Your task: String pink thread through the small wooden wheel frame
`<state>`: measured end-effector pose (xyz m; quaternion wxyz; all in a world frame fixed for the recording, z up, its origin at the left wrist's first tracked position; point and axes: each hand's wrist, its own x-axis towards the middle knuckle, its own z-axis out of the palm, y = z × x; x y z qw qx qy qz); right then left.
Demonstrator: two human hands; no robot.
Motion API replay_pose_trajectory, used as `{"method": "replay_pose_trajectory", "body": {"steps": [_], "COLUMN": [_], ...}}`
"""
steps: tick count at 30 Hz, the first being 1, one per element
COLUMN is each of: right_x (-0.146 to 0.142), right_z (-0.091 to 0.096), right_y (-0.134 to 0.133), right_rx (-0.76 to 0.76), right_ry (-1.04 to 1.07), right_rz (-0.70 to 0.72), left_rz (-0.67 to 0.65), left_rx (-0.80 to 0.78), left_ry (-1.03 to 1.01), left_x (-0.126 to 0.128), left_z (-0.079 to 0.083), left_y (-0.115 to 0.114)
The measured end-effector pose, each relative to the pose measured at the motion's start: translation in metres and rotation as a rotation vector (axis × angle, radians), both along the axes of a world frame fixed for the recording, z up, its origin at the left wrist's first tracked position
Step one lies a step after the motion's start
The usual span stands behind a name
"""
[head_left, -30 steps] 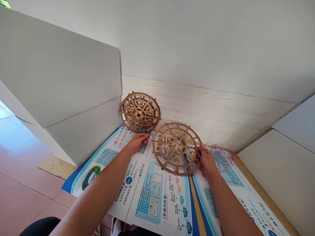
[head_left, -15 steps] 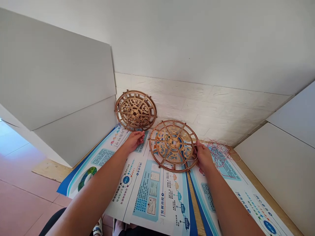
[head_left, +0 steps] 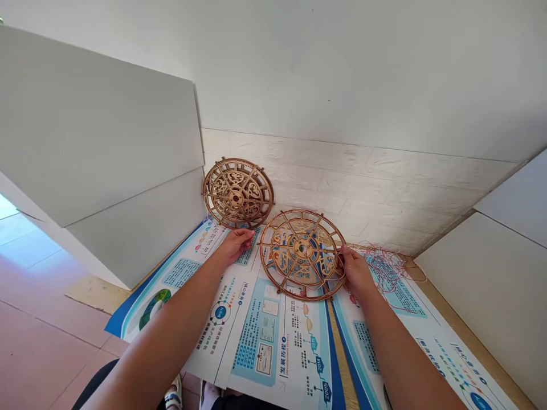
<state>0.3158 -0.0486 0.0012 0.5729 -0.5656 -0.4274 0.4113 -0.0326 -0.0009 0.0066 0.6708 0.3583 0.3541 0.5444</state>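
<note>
My right hand (head_left: 357, 272) grips the right rim of a round openwork wooden wheel (head_left: 301, 257), with spokes and cut-out scrollwork. The wheel is tilted above the printed sheets, and a thin pale thread runs by its lower right edge. Thumb and fingers of my left hand (head_left: 238, 246) are pinched together left of this wheel; whether anything thin is between them I cannot make out. Just beyond that hand, a stack of similar, darker wooden wheels (head_left: 235, 206) leans upright against the wall.
Printed posters (head_left: 252, 319) with blue edges cover the wooden tabletop (head_left: 342, 347). A tangle of red and white thread (head_left: 384, 267) lies right of my right hand. White panels (head_left: 141, 131) stand at the left and right, and a pale brick-patterned wall (head_left: 316, 171) closes off the back.
The view has shifted slightly. Both hands and the wheels keep nearly the same places relative to each other.
</note>
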Motion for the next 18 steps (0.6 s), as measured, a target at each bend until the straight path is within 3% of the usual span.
{"method": "replay_pose_trajectory", "body": {"steps": [18], "right_x": [-0.0065], "right_z": [0.0091], "right_y": [-0.0022], "right_rx": [-0.034], "right_ry": [0.002], "right_rz": [-0.008], "left_rz": [0.059], "left_rx": [-0.075], "left_ry": [0.013], "left_x": [0.0015], "left_z": [-0.0009], "left_y": [0.0053]}}
